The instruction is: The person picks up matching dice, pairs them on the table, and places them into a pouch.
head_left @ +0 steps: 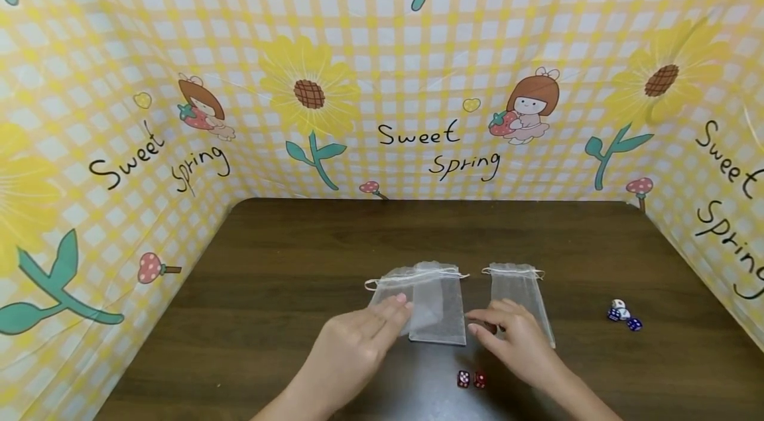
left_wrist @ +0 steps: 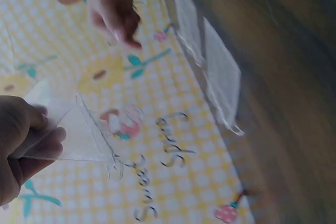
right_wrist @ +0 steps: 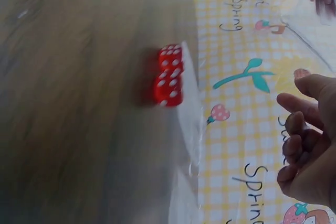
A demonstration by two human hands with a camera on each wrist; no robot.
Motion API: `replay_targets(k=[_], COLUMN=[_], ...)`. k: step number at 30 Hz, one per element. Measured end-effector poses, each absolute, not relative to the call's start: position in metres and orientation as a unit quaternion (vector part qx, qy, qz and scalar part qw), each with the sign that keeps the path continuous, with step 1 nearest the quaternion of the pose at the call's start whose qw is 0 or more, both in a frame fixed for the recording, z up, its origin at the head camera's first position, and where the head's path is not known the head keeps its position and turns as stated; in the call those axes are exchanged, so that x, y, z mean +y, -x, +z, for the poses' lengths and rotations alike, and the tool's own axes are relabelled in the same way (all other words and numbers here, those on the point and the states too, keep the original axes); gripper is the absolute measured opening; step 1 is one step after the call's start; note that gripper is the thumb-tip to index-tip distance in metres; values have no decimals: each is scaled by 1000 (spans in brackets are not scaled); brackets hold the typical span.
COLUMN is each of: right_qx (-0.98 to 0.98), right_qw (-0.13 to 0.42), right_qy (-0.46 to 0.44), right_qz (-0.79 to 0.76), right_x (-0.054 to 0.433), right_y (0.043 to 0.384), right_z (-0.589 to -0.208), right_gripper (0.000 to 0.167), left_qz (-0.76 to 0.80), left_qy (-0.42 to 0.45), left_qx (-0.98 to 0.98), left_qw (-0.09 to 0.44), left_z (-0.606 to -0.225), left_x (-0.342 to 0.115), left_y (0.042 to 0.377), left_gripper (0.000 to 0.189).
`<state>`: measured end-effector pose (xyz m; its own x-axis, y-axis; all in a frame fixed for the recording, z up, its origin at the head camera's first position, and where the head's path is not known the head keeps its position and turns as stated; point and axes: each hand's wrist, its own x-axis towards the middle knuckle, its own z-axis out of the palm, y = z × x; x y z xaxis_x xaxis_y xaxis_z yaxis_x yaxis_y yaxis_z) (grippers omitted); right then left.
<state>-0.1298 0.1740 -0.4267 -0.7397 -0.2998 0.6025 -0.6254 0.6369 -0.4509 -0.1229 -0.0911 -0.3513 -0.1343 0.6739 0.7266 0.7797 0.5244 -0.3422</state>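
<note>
My left hand pinches a sheer white drawstring bag between thumb and fingers. In the head view, this bag overlaps a second drawstring bag lying on the table. Over the near left part of a third bag hovers my right hand, partly hiding it. Its fingers are loosely bent and hold nothing; thumb and forefinger stand apart in the right wrist view. Two red dice with white dots, one die left of the other die, sit side by side in front of the bags.
Blue and white dice, among them a blue die, form a small cluster at the right of the dark wooden table. A yellow checked cloth with printed flowers stands around the back and sides.
</note>
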Motion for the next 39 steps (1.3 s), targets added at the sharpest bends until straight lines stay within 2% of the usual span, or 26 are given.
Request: replay_targets(k=[4, 6, 10, 12, 18, 21, 25, 32, 37, 39], right_qx=[-825, -784, -726, -726, -751, -754, -756, -775, -780, -783], right_qw=[182, 153, 133, 129, 78, 65, 97, 223, 316, 337], right_qy=[-275, -289, -316, -305, -224, -199, -196, -204, -227, -235], right_qz=[458, 528, 596, 602, 616, 623, 617, 554, 489, 467], right_x=[170, 169, 164, 161, 155, 154, 154, 159, 167, 169], right_y=[128, 127, 125, 123, 116, 113, 112, 112, 115, 115], right_z=[-418, -413, -402, -397, -385, -382, -381, -378, -376, -375], right_gripper=[15, 23, 38, 35, 8, 6, 10, 30, 34, 33], left_qz=[-11, 7, 19, 28, 58, 50, 37, -9, -147, -187], left_qy=[512, 525, 545, 549, 544, 546, 546, 524, 461, 432], left_qx=[-720, -701, -685, -682, -687, -704, -722, -716, -755, -765], left_qw=[467, 482, 483, 482, 478, 451, 424, 461, 443, 438], left_z=[-344, -343, -347, -350, -358, -360, -364, -367, -352, -344], left_x=[-85, -82, -76, -74, -67, -67, -67, -72, -85, -91], left_y=[111, 107, 99, 96, 92, 91, 93, 106, 120, 127], left_gripper=[34, 33, 39, 41, 38, 45, 57, 42, 31, 30])
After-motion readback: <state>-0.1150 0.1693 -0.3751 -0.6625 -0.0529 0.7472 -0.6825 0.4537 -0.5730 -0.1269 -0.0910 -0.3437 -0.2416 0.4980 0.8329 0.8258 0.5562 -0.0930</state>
